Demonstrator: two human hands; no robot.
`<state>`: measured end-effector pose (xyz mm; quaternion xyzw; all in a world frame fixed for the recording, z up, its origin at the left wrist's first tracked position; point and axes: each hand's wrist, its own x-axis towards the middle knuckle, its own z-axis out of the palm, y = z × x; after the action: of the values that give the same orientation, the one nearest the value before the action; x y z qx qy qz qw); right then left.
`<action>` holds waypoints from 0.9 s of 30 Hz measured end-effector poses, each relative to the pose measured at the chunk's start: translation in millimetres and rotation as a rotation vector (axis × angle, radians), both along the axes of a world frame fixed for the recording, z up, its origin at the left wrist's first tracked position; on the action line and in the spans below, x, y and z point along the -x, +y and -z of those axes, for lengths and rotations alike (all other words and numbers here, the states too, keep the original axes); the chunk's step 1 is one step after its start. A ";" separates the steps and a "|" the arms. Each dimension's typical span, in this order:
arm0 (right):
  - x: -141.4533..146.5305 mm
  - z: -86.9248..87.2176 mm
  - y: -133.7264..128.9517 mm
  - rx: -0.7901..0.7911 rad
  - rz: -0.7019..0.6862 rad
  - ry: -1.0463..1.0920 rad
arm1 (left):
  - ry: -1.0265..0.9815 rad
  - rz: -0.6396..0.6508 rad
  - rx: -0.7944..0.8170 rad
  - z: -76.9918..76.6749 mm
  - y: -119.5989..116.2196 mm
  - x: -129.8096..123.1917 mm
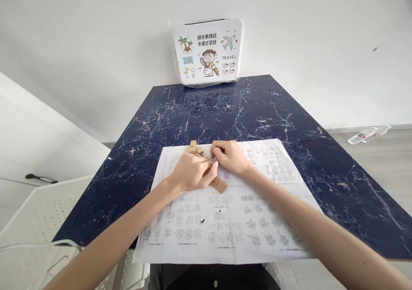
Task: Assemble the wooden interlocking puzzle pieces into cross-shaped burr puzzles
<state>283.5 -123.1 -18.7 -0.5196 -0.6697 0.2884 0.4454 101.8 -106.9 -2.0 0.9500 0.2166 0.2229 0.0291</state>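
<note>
Left hand (192, 172) and right hand (231, 157) are resting half-curled over the printed sheet (231, 225); I cannot tell what either is gripping. Left of the sheet's fold, a wooden strip (220, 185) is lying partly covered, its slanting long axis pointing toward the near right corner. Pale blocks (193, 147) are sitting at the far edge.

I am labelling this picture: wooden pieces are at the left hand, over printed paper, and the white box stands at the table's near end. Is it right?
Not quite: the head view shows the white box at the far end of the table. Wooden pieces are at the left hand, over printed paper.
</note>
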 end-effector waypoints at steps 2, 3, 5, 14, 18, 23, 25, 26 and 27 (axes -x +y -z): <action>-1.1 -0.6 1.0 0.021 0.009 0.031 | -0.011 -0.025 -0.019 1.7 4.5 -0.3; -1.5 -0.5 1.4 0.032 0.011 0.042 | -0.015 -0.048 -0.025 2.6 6.7 0.1; -2.0 0.1 2.1 0.050 0.016 0.062 | -0.016 -0.109 -0.022 4.5 10.6 1.5; -2.2 3.0 0.7 0.060 0.022 0.083 | -0.039 -0.271 -0.017 11.7 20.8 6.5; 0.4 -1.6 -1.8 0.031 -0.013 0.034 | -0.043 -0.281 -0.044 13.2 20.3 8.1; 4.4 -3.1 -4.5 0.000 -0.063 -0.060 | -0.053 -0.266 -0.027 14.9 19.9 9.6; 5.6 -1.8 -5.5 -0.014 -0.065 -0.103 | -0.057 -0.271 -0.004 15.4 19.7 10.0; 6.1 -1.1 -6.1 -0.020 -0.066 -0.121 | -0.062 -0.275 0.008 15.5 19.6 10.1; 6.6 -0.6 -6.7 -0.023 -0.067 -0.136 | -0.067 -0.278 0.019 15.4 19.4 10.2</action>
<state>276.9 -129.9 -18.1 -0.5103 -0.7187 0.2592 0.3949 91.5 -87.6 -17.4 0.9025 0.3471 0.2544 0.0140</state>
